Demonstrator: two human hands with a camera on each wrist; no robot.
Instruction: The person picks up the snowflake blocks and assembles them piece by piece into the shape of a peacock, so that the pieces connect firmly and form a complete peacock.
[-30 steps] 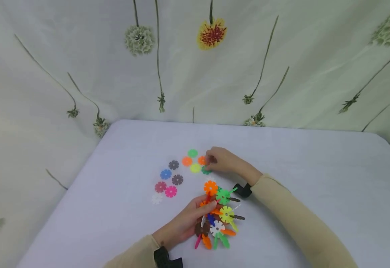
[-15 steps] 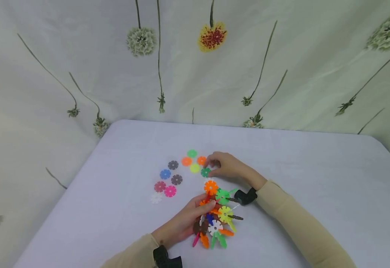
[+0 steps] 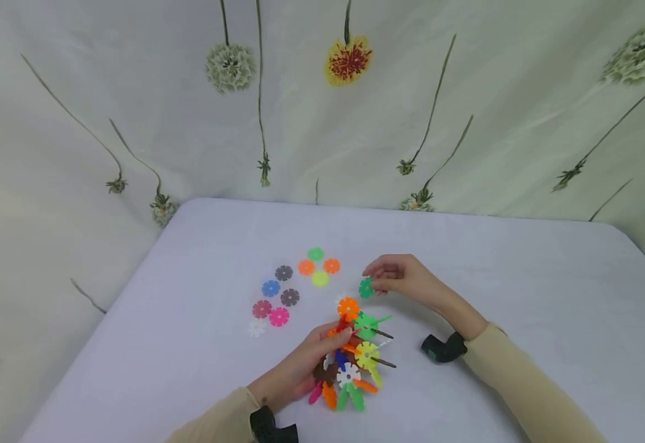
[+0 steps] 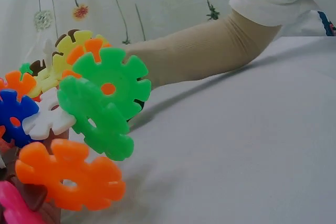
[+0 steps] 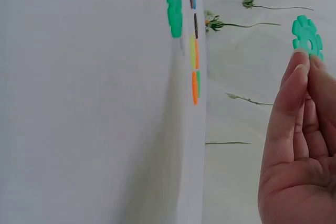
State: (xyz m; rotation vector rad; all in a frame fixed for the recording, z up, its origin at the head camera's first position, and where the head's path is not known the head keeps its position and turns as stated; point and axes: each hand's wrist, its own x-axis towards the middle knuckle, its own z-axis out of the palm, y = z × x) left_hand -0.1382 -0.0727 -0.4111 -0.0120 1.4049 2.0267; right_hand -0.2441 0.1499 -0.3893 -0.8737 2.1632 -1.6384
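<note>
My left hand [image 3: 300, 366] grips a many-coloured cluster of interlocking snowflake discs [image 3: 367, 355], thumb across its near side. Orange, green, yellow, white, blue, brown and pink discs stick out of it at different angles. In the left wrist view, two green discs [image 4: 113, 82] and an orange disc [image 4: 71, 177] stand out from the cluster. Beyond it, my right hand [image 3: 408, 280] pinches a single green disc [image 3: 365, 288] between thumb and fingertips. The right wrist view shows that green disc [image 5: 307, 32] upright at the fingertips, its centre hole visible. The cluster partly hides my left fingers.
Loose notched discs lie flat on the white table [image 3: 494, 277]. One group holds a light green disc [image 3: 316, 254], orange discs and a yellow disc [image 3: 320, 279]. Left of it lie a blue disc [image 3: 271, 288], dark discs, a pink disc [image 3: 279, 317] and a white disc.
My right hand has lifted the green disc off the table beside the yellow and orange ones and moved it right and toward me. My left hand keeps the cluster, shifted slightly left.
</note>
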